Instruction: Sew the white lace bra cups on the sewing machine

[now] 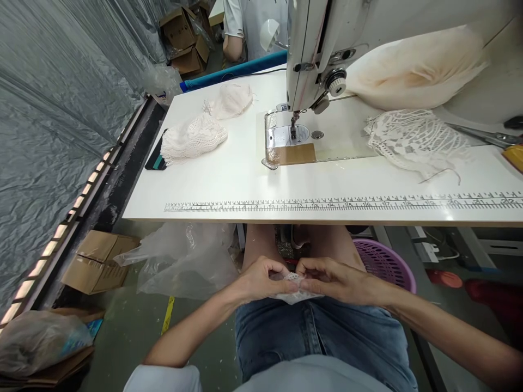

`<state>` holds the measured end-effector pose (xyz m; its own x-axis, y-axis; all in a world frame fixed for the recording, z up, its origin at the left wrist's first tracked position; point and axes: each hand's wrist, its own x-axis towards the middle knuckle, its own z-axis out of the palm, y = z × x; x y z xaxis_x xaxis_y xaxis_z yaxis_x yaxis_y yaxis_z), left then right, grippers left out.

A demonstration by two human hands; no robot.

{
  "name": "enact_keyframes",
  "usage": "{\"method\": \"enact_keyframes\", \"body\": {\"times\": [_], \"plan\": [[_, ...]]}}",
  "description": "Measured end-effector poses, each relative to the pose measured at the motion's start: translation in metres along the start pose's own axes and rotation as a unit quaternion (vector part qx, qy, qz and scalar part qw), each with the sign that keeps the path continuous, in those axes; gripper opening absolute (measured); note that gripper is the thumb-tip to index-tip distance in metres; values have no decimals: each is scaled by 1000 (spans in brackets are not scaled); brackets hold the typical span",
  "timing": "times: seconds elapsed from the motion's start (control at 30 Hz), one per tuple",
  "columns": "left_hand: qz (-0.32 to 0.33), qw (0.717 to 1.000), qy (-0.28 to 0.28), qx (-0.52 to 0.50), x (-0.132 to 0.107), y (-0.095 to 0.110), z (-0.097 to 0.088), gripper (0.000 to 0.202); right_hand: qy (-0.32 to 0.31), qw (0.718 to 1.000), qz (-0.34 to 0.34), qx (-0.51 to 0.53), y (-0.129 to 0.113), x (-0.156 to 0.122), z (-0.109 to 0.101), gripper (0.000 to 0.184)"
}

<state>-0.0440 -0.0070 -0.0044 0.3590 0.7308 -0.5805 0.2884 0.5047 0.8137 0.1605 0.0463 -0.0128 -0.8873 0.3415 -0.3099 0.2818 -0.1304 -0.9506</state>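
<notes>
Over my lap, a small piece of white lace fabric is pinched between both hands. My left hand grips its left side with thumb and fingers. From the right, my right hand pinches the same piece, its fingertips close to the left ones. Part of the lace is hidden behind the fingers. Beyond the table edge stands a sewing machine, its presser foot above the needle plate. Lace pieces lie on the table's left, and another lace piece rests to the right.
A printed ruler runs along the front of the white table. Scissors lie at the right. Below are a purple basket, a plastic bag and a cardboard box. Another person is behind the table.
</notes>
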Motion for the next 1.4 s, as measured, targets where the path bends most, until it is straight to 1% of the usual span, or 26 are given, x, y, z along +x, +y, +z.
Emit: {"method": "enact_keyframes", "body": {"times": [0.1,0.27,0.4,0.47,0.57,0.63,0.7,0.77,0.93,1.07,1.13,1.23,1.33,1.4], "plan": [[-7,1000,-4,-17,0,2,-1,35,17,1000,4,8,2,3,0,39],[-32,996,-51,-64,-7,5,-12,42,8,999,20,44,-2,0,-7,41],[-30,994,-47,-94,-7,0,-20,54,12,998,30,51,-11,-2,-11,43],[-34,992,-53,-110,-6,-2,-21,56,7,998,36,55,-14,-3,-12,43],[-26,989,-92,-110,-5,-2,-22,47,5,997,42,59,-16,-3,-12,42],[-6,990,-110,-88,-5,0,-23,37,4,997,45,56,-15,-2,-12,43],[14,991,-112,-69,-6,1,-24,27,2,998,48,52,-14,-2,-12,43],[26,992,-108,-57,-8,1,-26,23,4,998,47,50,-11,-1,-12,42],[45,992,-114,-4,-10,-6,-34,22,18,997,50,61,-8,1,-10,41],[25,992,-123,6,-13,-12,-39,27,27,996,56,68,-11,0,-11,40],[22,994,-109,-7,-14,-14,-39,28,39,995,59,76,-10,-1,-12,39],[12,993,-94,-72,-15,-16,-38,34,49,993,61,85,-4,-3,-15,37],[-17,985,-104,-138,-16,-21,-38,43,57,992,70,91,4,-5,-16,37],[-29,980,-117,-156,-17,-25,-40,49,61,990,73,101,7,-5,-16,38]]}}
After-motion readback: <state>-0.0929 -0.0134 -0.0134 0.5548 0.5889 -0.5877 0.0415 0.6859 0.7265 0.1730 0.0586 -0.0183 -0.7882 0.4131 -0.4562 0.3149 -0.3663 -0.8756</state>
